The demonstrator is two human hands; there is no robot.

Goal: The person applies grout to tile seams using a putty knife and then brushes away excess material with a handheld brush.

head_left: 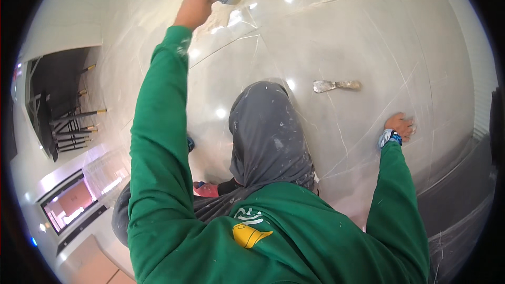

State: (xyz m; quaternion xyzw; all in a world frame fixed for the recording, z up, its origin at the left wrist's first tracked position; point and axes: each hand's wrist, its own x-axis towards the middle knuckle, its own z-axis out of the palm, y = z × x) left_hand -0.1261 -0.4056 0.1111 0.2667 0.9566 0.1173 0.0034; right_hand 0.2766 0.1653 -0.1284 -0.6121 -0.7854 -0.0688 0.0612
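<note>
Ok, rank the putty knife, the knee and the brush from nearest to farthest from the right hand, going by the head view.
From the right hand, pressed on the floor:
1. Putty knife, lying on the floor up and to its left.
2. Knee, in grey trousers, at centre.
3. Brush, far up-left, in the left hand.

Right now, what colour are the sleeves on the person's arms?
Green, with small pale paint specks; the sleeves show best in the head view.

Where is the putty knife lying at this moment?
In the head view, the putty knife lies flat on the glossy tile floor, on the person's right side, above the right hand and not touched by it.
</note>
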